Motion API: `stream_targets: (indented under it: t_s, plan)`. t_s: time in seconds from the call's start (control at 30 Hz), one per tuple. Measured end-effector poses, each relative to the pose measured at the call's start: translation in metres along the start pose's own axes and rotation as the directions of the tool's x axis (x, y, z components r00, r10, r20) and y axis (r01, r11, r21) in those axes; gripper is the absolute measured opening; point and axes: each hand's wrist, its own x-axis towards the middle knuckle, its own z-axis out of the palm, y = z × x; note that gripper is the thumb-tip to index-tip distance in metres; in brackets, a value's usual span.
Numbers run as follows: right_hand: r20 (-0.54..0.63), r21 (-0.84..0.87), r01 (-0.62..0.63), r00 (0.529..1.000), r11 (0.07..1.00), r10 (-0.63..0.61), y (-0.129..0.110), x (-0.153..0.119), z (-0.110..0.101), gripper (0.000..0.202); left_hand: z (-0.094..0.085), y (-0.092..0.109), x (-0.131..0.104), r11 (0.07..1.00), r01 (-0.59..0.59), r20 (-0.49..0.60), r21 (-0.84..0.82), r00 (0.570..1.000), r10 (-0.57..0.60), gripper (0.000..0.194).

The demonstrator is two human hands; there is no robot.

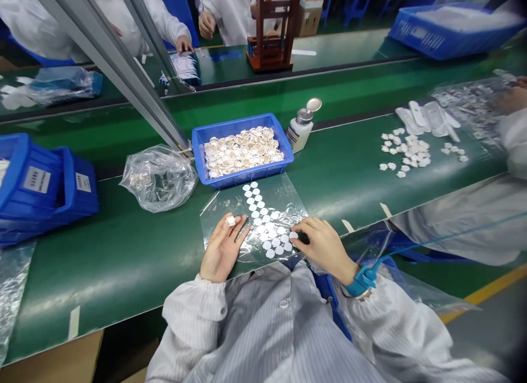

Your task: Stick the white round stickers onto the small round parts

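A pale, finely striped smock (pixel 255 331) is worn at six o'clock, a round button (pixel 284 304) set in its front. The left sleeve (pixel 193 311), at seven, is gathered at its cuff (pixel 212 287). At four, above the right sleeve (pixel 411 333), a blue wrist strap (pixel 361 280) is worn, its thin blue cable (pixel 436 237) led toward three.

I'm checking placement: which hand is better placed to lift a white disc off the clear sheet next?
Probably the right hand: its fingertips are at a white disc, while the left hand holds a round piece.
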Motion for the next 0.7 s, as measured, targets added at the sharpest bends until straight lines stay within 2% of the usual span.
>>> stream_targets:
  t_s: [0.2, 0.37, 0.47, 0.57, 0.63, 0.7]
  plan:
    - [0.032, -0.016, 0.028, 0.999, 0.999, -0.028, -0.001, 0.005, -0.006, 0.005, 0.001, 0.001, 0.000, 1.000, 0.003, -0.004, 0.000, 1.000, -0.003, 0.015]
    - [0.010, 0.065, 0.064, 0.998, 0.996, -0.065, 0.013, 0.005, -0.006, 0.017, -0.002, 0.002, -0.001, 1.000, 0.007, 0.013, 0.004, 1.000, -0.007, 0.015]
    - [-0.046, 0.150, 0.059, 0.998, 0.987, -0.053, 0.011, 0.004, -0.013, 0.021, 0.002, 0.002, -0.002, 0.999, -0.001, -0.037, -0.041, 0.999, -0.001, 0.017]
    - [-0.071, 0.298, 0.091, 0.995, 0.950, -0.073, -0.014, 0.005, -0.029, 0.023, 0.022, -0.001, -0.006, 0.990, -0.012, -0.062, -0.143, 0.998, 0.004, 0.020]
    - [-0.052, 0.452, 0.165, 0.986, 0.877, -0.158, -0.039, 0.011, -0.039, 0.020, 0.042, -0.005, -0.010, 0.977, 0.025, 0.018, -0.212, 1.000, -0.021, 0.021]
    - [-0.071, 0.518, 0.270, 0.959, 0.812, -0.273, -0.062, 0.018, -0.043, 0.018, 0.062, -0.008, -0.015, 0.962, 0.084, 0.123, -0.259, 0.991, -0.054, 0.020]
